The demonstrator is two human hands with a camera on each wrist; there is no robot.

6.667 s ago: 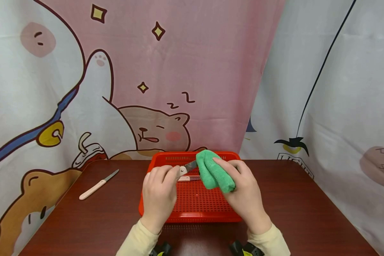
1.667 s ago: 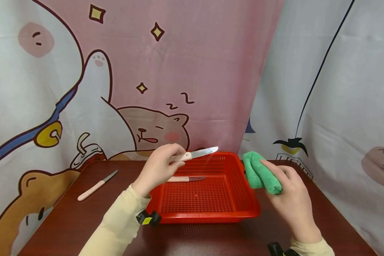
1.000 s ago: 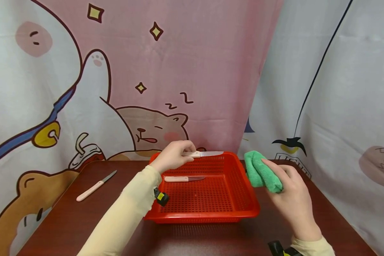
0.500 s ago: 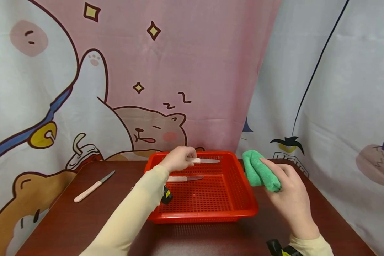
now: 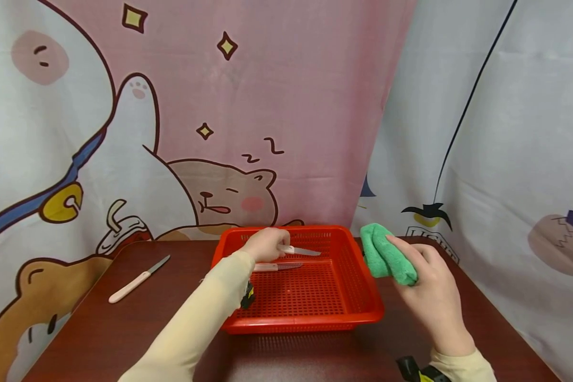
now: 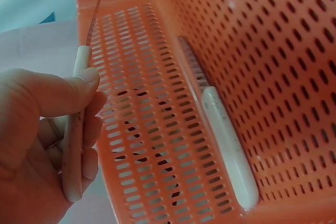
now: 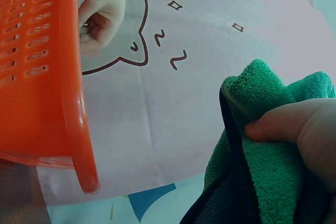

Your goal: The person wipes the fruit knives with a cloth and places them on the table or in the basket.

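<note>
My left hand [image 5: 266, 244] grips a knife [image 5: 302, 250] by its pale handle, with the blade pointing right, inside the far part of the red plastic basket [image 5: 305, 320]. A second knife [image 5: 278, 267] lies in the basket just nearer than that hand; part of its handle is hidden by the hand and sleeve. In the left wrist view the held knife [image 6: 79, 103] is apart from the lying knife [image 6: 231, 150], which rests along the basket wall. My right hand [image 5: 432, 286] holds a folded green cloth [image 5: 387, 255] beside the basket's right rim.
A third knife [image 5: 138, 279] with a pale handle lies on the dark wooden table [image 5: 90, 334], left of the basket. Behind the table hangs a printed curtain [image 5: 310, 132] with cartoon animals.
The green cloth left the knife blade and moved right with my right hand. My left hand carried the knife over the basket's far side, then lowered it inside.
</note>
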